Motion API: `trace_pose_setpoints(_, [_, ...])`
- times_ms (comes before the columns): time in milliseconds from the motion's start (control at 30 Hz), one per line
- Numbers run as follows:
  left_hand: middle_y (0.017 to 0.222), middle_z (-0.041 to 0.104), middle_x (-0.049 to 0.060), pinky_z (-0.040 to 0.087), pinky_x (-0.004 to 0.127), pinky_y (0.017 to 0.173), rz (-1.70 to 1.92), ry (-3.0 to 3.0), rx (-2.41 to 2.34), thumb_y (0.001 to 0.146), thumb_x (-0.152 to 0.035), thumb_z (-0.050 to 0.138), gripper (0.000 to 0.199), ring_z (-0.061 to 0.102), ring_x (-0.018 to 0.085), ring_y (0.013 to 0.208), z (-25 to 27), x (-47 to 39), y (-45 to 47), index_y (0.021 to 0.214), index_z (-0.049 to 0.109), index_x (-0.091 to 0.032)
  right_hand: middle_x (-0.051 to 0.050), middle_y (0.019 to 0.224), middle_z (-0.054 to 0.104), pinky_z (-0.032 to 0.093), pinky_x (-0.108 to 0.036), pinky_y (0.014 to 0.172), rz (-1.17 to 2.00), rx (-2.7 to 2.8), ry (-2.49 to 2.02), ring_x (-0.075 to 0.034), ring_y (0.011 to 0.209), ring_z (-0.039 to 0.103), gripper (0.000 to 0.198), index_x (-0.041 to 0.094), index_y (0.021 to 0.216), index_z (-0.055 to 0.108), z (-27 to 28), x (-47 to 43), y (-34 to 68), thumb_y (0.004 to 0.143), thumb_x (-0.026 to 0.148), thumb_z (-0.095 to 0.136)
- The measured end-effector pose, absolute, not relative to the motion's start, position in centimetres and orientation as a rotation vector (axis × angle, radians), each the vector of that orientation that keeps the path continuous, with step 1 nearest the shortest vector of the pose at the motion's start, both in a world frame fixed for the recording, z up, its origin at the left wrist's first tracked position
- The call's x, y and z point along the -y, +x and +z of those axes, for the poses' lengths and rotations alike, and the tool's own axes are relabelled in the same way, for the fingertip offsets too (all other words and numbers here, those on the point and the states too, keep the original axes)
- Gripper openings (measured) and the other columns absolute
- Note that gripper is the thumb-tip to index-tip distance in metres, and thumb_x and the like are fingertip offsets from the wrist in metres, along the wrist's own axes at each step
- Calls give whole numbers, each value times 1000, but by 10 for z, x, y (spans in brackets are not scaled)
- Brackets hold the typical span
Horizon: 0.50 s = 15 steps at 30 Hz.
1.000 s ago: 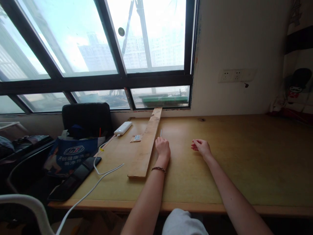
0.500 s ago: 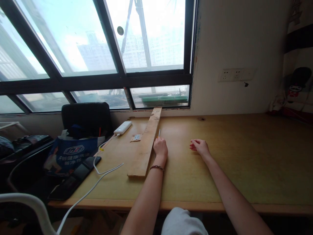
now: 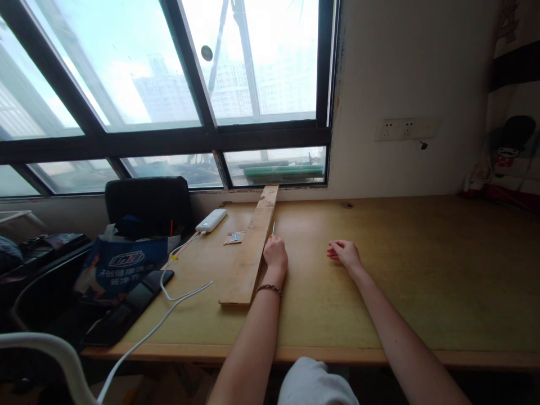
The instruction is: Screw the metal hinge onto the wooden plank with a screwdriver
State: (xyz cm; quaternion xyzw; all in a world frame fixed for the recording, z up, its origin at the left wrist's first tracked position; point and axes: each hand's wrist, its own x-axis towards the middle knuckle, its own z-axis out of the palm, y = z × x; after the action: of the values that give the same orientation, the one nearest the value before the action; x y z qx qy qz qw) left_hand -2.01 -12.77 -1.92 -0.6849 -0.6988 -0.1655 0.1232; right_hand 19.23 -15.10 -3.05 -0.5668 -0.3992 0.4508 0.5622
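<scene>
A black-framed glass window (image 3: 270, 136) rises behind a yellowish wooden table (image 3: 422, 259), whose top runs on rightward, its front edge crossing under both forearms (image 3: 394, 332). A long pale wooden plank (image 3: 244, 259) bounds the left hand (image 3: 275, 253) on its left. The right hand (image 3: 345, 252) has fingers drawn together, whether on anything I cannot tell. A white rectangular power bank (image 3: 212, 220) lies left of the plank. The left hand's curled fingers grip a thin metal-shafted tool (image 3: 273, 228) beside the plank.

The person's left hand (image 3: 275, 253) was curled into a fist. The right hand (image 3: 346, 254) bent its fingers loosely, forearm slanting inward.
</scene>
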Motion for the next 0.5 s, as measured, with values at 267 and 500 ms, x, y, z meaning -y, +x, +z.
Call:
trace_pose_setpoints(267, [89,56,10,42,25,71,-505,-2000,2017,81,-4,33,29,55,16,83,-22,126,-22,84,60,-12,-3,53,65,49,-17,40,1056,940,-1345,-11,44,61,9,13,65,59,-31,150,193,71,20,60])
trace_pose_setpoints(500, [88,56,11,40,28,75,-509,-1986,1938,81,-5,33,29,53,17,84,-22,127,-20,82,61,-10,-4,54,65,49,-17,40,1067,944,-1361,-12,44,61,8,13,67,60,-33,149,194,70,20,61])
